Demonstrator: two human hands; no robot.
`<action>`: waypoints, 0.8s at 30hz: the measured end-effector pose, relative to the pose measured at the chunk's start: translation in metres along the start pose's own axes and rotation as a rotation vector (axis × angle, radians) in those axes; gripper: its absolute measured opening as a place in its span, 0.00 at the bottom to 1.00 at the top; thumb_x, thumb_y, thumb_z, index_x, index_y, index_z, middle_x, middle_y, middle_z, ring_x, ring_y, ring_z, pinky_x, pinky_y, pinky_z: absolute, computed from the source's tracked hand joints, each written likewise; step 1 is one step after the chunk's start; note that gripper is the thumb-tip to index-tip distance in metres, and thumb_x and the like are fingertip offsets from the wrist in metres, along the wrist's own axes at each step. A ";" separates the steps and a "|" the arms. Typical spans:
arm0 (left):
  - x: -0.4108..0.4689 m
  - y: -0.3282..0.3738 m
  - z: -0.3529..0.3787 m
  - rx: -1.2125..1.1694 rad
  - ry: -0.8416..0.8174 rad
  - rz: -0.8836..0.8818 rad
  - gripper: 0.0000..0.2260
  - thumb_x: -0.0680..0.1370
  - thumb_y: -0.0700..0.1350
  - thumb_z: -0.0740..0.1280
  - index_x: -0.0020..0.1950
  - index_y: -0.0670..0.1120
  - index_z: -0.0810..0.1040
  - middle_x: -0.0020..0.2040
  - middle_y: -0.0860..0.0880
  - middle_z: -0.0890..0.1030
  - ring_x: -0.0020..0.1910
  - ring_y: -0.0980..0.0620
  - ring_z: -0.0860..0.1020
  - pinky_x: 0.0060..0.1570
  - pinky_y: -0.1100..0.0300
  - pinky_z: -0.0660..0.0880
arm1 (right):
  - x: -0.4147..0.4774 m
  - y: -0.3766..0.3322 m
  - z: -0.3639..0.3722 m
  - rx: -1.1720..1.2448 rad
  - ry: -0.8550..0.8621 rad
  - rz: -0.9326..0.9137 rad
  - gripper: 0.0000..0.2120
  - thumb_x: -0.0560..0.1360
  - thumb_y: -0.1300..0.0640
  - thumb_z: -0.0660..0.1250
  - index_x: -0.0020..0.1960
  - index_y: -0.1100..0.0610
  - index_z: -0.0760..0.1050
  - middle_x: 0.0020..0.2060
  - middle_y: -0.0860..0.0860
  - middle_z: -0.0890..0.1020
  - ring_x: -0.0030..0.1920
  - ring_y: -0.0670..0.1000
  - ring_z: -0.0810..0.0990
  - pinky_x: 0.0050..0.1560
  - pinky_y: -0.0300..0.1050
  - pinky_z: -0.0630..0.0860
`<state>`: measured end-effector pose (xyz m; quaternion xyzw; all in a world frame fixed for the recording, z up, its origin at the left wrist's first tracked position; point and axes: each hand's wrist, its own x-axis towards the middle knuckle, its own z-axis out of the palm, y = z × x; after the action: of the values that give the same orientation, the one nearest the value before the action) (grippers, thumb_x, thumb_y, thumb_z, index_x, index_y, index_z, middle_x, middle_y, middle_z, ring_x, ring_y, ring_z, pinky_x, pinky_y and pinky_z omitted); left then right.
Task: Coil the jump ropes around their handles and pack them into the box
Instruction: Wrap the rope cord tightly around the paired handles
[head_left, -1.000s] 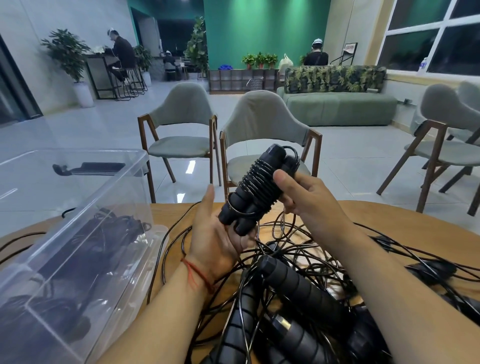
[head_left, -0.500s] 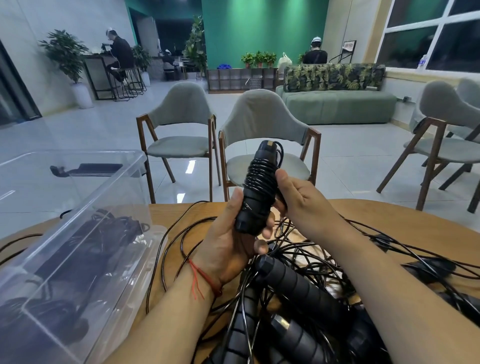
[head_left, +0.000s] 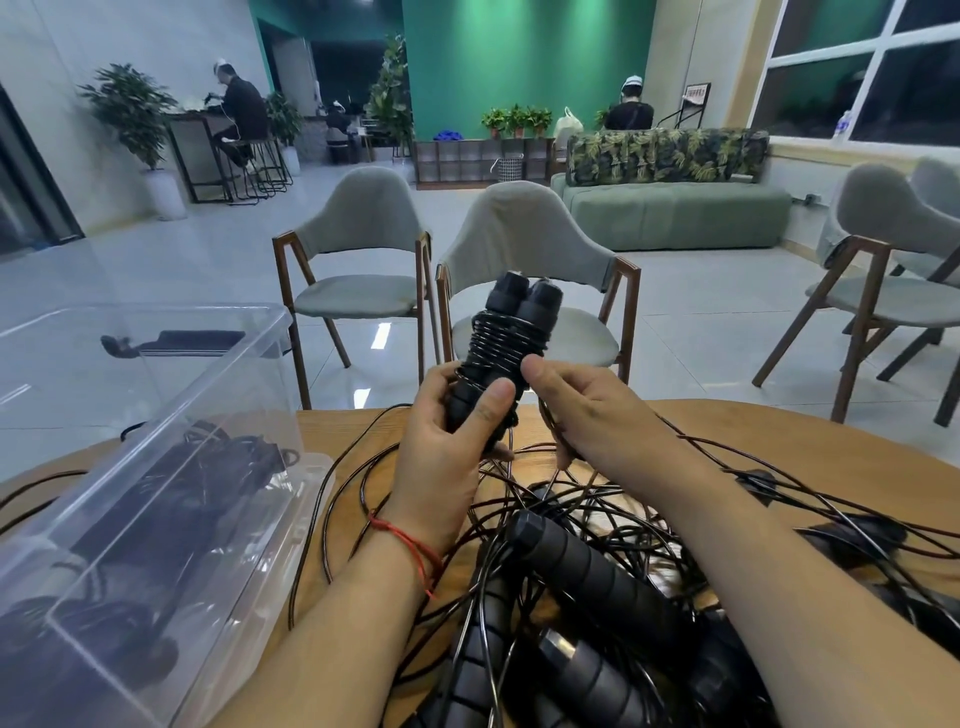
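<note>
Rope (head_left: 506, 338): two black handles side by side, upright, cord coiled round middle. Was held above worktop (head_left: 779, 436), centre, towards far edge. Left hand (head_left: 447, 452) gripped lower part of handles, thumb across front. Right hand (head_left: 592, 415): thumb on coil, fingers (head_left: 563, 457) curled round loose cord. Clear box (head_left: 244, 374) stood left on worktop, packed ropes (head_left: 208, 467) inside. Tangled pile (head_left: 597, 571) of loose ropes lay near, under forearms.

Forearms: both bare, reaching forward.
left hand (head_left: 457, 436): upright, fingers and thumb gripping coiled handles (head_left: 511, 332).
right hand (head_left: 587, 415): alongside, thumb extended, fingers curled round cord (head_left: 551, 428).
</note>
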<state>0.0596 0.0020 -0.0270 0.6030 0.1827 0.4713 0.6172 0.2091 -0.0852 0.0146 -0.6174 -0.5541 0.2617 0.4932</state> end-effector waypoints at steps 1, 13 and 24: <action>-0.002 0.000 0.001 0.069 0.021 0.032 0.21 0.79 0.53 0.75 0.67 0.45 0.76 0.50 0.49 0.84 0.48 0.48 0.84 0.44 0.47 0.85 | -0.001 0.000 0.000 -0.020 -0.012 -0.006 0.18 0.84 0.36 0.60 0.61 0.43 0.83 0.31 0.46 0.74 0.31 0.46 0.74 0.33 0.40 0.76; -0.004 0.002 0.001 0.375 0.222 0.140 0.25 0.75 0.54 0.79 0.68 0.57 0.72 0.55 0.53 0.83 0.53 0.54 0.84 0.53 0.47 0.84 | -0.001 0.009 -0.003 -0.033 -0.139 -0.042 0.26 0.84 0.60 0.63 0.76 0.36 0.72 0.43 0.34 0.82 0.40 0.51 0.76 0.45 0.55 0.80; -0.004 0.004 0.007 0.488 0.337 0.179 0.29 0.72 0.55 0.82 0.65 0.53 0.68 0.52 0.56 0.80 0.47 0.61 0.83 0.43 0.68 0.79 | 0.005 0.010 0.012 -0.256 0.289 -0.137 0.15 0.86 0.45 0.65 0.52 0.51 0.87 0.40 0.46 0.87 0.43 0.47 0.85 0.49 0.54 0.82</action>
<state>0.0623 -0.0057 -0.0231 0.6604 0.3365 0.5594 0.3712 0.2041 -0.0750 0.0017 -0.6669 -0.5471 0.0636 0.5019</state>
